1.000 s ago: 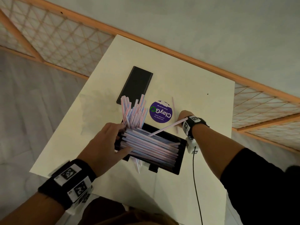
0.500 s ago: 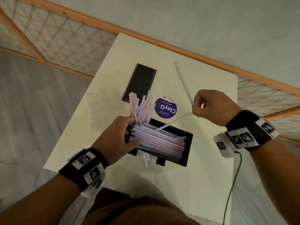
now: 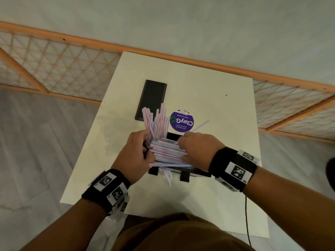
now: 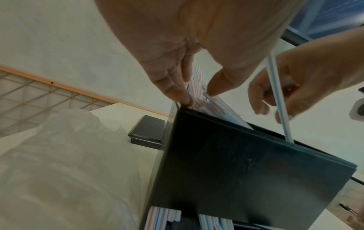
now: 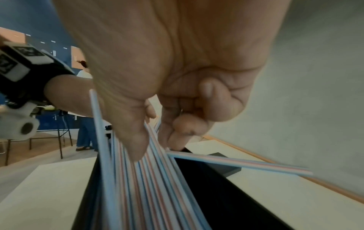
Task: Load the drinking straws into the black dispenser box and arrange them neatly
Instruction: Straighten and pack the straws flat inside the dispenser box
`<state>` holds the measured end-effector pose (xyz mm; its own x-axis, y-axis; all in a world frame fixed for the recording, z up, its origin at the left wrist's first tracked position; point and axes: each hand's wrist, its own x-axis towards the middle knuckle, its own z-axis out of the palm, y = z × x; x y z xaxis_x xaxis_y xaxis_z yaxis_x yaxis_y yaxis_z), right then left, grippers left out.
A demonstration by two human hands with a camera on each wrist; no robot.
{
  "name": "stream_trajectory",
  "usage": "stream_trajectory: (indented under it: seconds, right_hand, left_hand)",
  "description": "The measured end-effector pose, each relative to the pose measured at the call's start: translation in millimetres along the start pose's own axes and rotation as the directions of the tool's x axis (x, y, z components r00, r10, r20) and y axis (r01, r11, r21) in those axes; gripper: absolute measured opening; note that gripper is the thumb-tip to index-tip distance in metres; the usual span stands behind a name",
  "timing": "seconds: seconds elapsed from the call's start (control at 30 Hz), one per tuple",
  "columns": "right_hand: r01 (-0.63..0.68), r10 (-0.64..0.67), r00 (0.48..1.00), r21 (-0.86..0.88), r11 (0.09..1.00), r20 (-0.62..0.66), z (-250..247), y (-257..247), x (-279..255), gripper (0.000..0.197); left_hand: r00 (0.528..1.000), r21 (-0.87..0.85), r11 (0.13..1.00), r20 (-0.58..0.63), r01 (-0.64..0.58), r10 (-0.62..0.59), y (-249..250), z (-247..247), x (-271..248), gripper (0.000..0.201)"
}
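Observation:
The black dispenser box [image 3: 192,172] stands mid-table with a heap of striped straws [image 3: 168,151] lying across its open top. My left hand [image 3: 147,147] grips the heap's left end, fingers and thumb around the straw tips [image 4: 204,99]. My right hand [image 3: 182,150] grips the right part, thumb [image 5: 133,140] pressed on the straws [image 5: 149,186] and fingers curled at the far side. One loose straw [image 3: 201,125] pokes out beyond the box to the right. Another bunch of straws [image 3: 156,122] fans upward behind my left hand. A few straw ends [image 3: 167,175] hang out below the box.
A black lid [image 3: 151,99] lies flat behind the box, beside a round purple sticker [image 3: 181,121]. The small white table [image 3: 226,142] ends close on every side. Crumpled clear plastic [image 4: 69,155] lies left of the box. A person [image 5: 84,124] stands far off.
My right hand, which held a straw up in the air, has come down onto the heap. The left hand has kept its hold on the left end.

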<state>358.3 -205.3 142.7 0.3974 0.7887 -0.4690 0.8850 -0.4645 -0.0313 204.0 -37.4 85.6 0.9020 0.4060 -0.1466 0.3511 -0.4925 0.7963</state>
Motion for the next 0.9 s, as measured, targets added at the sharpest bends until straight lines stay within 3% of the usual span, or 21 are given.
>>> stream_trajectory:
  seconds: [0.13,0.27,0.43,0.57,0.73,0.8,0.9]
  right_hand:
    - [0.111,-0.120,0.984,-0.074,0.991,-0.131,11.0,6.8,14.0,0.042]
    - [0.049,-0.060,0.995,-0.135,0.990,-0.083,19.2,12.8,24.6,0.035]
    - [-0.019,-0.008,0.989,-0.179,0.984,-0.147,25.7,17.7,19.4,0.024]
    - [-0.041,0.018,0.991,-0.176,0.983,-0.132,21.2,19.6,8.6,0.027]
    - [-0.008,0.012,0.999,0.084,0.996,-0.052,5.4,4.1,7.0,0.037]
    - [0.004,0.000,1.000,0.156,0.988,-0.029,5.2,-1.6,9.7,0.038]
    - [-0.059,0.060,0.998,0.242,0.968,0.005,10.8,1.7,9.6,0.042]
  left_hand:
    - [1.000,0.064,0.998,0.004,-0.011,0.010,-1.8,2.9,-2.9,0.039]
    - [0.999,0.085,0.995,0.001,-0.046,0.046,-4.5,2.0,-3.5,0.033]
    - [0.995,0.061,0.993,0.002,-0.103,0.104,-1.8,0.1,-6.1,0.027]
    - [0.990,0.122,0.982,0.013,-0.144,0.144,1.7,3.3,-8.8,0.053]
    - [0.971,0.255,0.937,0.054,-0.238,0.231,4.3,10.1,-7.0,0.084]
    - [0.948,0.331,0.889,0.099,-0.317,0.301,0.4,12.4,-4.2,0.083]
    - [0.939,0.402,0.849,0.150,-0.344,0.310,-3.3,14.1,0.7,0.073]
